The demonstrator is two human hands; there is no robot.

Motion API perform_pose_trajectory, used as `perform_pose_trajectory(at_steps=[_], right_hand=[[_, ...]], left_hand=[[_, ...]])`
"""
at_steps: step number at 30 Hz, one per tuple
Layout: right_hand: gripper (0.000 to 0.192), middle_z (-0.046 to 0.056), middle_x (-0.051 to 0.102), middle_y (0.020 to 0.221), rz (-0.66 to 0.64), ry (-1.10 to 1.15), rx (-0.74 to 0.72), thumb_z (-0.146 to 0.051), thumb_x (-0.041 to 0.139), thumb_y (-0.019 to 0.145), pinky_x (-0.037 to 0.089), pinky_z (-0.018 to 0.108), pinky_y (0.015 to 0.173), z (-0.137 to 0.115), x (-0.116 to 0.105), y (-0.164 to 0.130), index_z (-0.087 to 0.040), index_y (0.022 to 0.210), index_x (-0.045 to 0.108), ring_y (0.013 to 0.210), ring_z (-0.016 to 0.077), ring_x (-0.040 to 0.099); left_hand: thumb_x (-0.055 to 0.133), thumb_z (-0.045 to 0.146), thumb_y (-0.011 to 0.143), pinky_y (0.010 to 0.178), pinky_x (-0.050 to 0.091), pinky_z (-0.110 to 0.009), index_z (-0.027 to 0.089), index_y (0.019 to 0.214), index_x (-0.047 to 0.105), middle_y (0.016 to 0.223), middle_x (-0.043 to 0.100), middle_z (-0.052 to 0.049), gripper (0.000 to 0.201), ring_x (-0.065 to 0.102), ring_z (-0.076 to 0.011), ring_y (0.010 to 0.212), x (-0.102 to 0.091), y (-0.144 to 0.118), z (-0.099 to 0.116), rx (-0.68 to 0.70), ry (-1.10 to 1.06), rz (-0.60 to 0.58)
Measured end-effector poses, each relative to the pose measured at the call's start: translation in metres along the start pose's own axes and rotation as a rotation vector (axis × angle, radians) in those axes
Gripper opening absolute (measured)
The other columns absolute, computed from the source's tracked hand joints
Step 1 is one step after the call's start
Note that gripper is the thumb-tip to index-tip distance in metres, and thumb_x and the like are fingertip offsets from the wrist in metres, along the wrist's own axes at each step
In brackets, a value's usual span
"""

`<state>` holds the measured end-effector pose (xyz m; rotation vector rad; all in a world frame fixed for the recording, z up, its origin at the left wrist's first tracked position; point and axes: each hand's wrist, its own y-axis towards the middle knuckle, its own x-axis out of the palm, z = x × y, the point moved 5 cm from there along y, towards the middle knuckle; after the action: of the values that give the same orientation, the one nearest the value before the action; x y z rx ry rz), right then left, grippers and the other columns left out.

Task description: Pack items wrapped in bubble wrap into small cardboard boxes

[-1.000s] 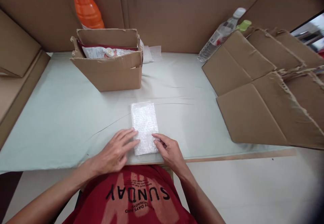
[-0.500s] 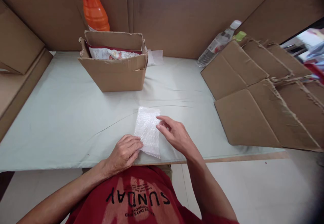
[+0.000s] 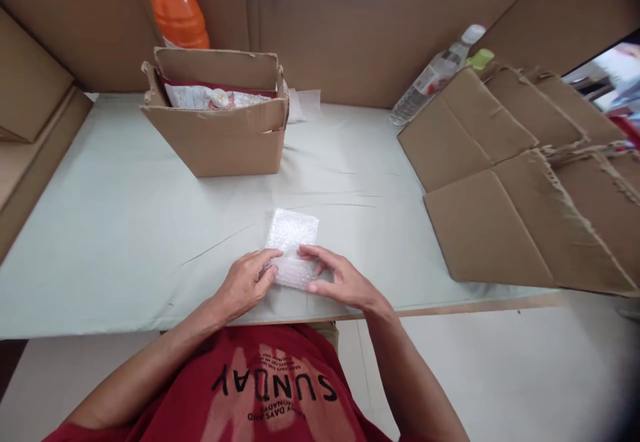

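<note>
Pale green cloth-covered bench [image 3: 125,229] stood inside brown cardboard walls. Small white bubble-wrap pouch [image 3: 294,239] lay at near edge. Left hand [image 3: 246,283] and right hand [image 3: 340,281] pressed near end, fingers spread flat, gripping nothing. Best practice: even pressure, edges aligned.

Bubble wrap [image 3: 294,237]: small clear-white rectangular piece, flat on table near front edge, centre; near end partly folded/rumpled under fingertips, far end flat & free.
</note>
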<state>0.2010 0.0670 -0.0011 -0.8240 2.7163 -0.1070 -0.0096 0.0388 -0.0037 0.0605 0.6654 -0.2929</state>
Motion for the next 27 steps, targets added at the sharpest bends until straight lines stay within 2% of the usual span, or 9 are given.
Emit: perform_pose_trajectory(at_steps=[4, 8, 10, 13, 17, 19, 22, 24, 27], right_hand=[[0.038, 0.007, 0.072, 0.103, 0.238, -0.144, -0.014, -0.029, 0.063, 0.091, 0.055, 0.032, 0.071, 0.009, 0.013, 0.001, -0.021, 0.128, 0.063, 0.080, 0.0173, 0.066], [0.026, 0.009, 0.070, 0.107, 0.414, -0.489, -0.276, -0.025, 0.060, 0.094, 0.053, 0.040, 0.086, -0.021, 0.017, -0.012, -0.024, 0.119, 0.067, 0.096, 0.0226, 0.065], [0.027, 0.010, 0.070, 0.113, 0.327, -0.608, -0.386, -0.029, 0.063, 0.094, 0.051, 0.043, 0.089, -0.031, 0.025, -0.021, -0.025, 0.120, 0.066, 0.105, 0.0258, 0.064], [0.043, 0.015, 0.065, 0.131, 0.125, -0.739, -0.405, -0.035, 0.066, 0.092, 0.049, 0.048, 0.093, -0.027, 0.042, -0.024, -0.022, 0.133, 0.059, 0.118, 0.0310, 0.059], [0.036, 0.015, 0.070, 0.127, 0.121, -0.782, -0.358, -0.017, 0.053, 0.098, 0.050, 0.046, 0.091, -0.009, 0.049, -0.013, -0.018, 0.133, 0.061, 0.114, 0.0283, 0.063], [0.032, 0.013, 0.074, 0.118, 0.159, -0.718, -0.321, -0.016, 0.048, 0.100, 0.051, 0.043, 0.088, -0.005, 0.043, -0.007, -0.018, 0.127, 0.066, 0.104, 0.0261, 0.066], [0.030, 0.010, 0.076, 0.114, 0.148, -0.530, -0.213, -0.022, 0.048, 0.101, 0.052, 0.041, 0.091, -0.005, 0.029, 0.001, -0.019, 0.122, 0.068, 0.102, 0.0247, 0.069], [0.028, 0.007, 0.077, 0.110, 0.095, -0.365, -0.095, -0.027, 0.050, 0.100, 0.053, 0.036, 0.088, -0.005, 0.021, 0.005, -0.021, 0.118, 0.070, 0.098, 0.0225, 0.070], [0.025, 0.003, 0.077, 0.098, 0.020, -0.165, 0.064, -0.029, 0.053, 0.097, 0.052, 0.029, 0.075, -0.002, 0.014, 0.008, -0.020, 0.110, 0.071, 0.084, 0.0187, 0.070]], left_hand=[[0.048, 0.027, 0.090, 0.061, 0.043, -0.027, 0.017, 0.124, 0.065, 0.076, 0.069, 0.000, 0.039, 0.056, -0.0149, 0.061, 0.000, 0.008, 0.001, -0.132, 0.021, -0.047], [0.049, 0.026, 0.088, 0.055, 0.037, -0.025, 0.018, 0.127, 0.064, 0.061, 0.057, 0.005, 0.042, 0.047, -0.0132, 0.052, 0.002, 0.013, 0.002, -0.195, 0.026, -0.024], [0.049, 0.026, 0.088, 0.054, 0.036, -0.025, 0.017, 0.127, 0.064, 0.058, 0.053, 0.006, 0.042, 0.045, -0.0132, 0.051, 0.002, 0.016, 0.001, -0.205, 0.014, -0.014], [0.049, 0.025, 0.089, 0.054, 0.036, -0.025, 0.018, 0.127, 0.063, 0.056, 0.051, 0.007, 0.041, 0.047, -0.0135, 0.050, 0.002, 0.019, 0.000, -0.214, 0.018, -0.020], [0.051, 0.030, 0.093, 0.058, 0.045, -0.028, 0.017, 0.127, 0.062, 0.068, 0.062, 0.002, 0.038, 0.056, -0.0153, 0.057, -0.002, 0.016, 0.002, -0.146, 0.068, 0.036], [0.055, 0.032, 0.094, 0.077, 0.054, -0.034, 0.016, 0.130, 0.059, 0.101, 0.071, -0.009, 0.040, 0.067, -0.0204, 0.085, -0.010, 0.010, 0.008, 0.008, 0.101, 0.161], [0.060, 0.023, 0.090, 0.108, 0.046, -0.045, 0.018, 0.142, 0.049, 0.145, 0.053, -0.018, 0.053, 0.052, -0.0284, 0.133, -0.015, -0.001, 0.014, 0.261, 0.131, 0.192], [0.059, 0.016, 0.088, 0.113, 0.042, -0.047, 0.020, 0.148, 0.042, 0.147, 0.052, -0.017, 0.062, 0.048, -0.0281, 0.138, -0.013, -0.004, 0.011, 0.338, 0.117, 0.103], [0.056, 0.015, 0.091, 0.103, 0.049, -0.043, 0.020, 0.143, 0.049, 0.129, 0.066, -0.012, 0.053, 0.060, -0.0244, 0.121, -0.010, 0.000, 0.004, 0.339, 0.042, 0.017]])
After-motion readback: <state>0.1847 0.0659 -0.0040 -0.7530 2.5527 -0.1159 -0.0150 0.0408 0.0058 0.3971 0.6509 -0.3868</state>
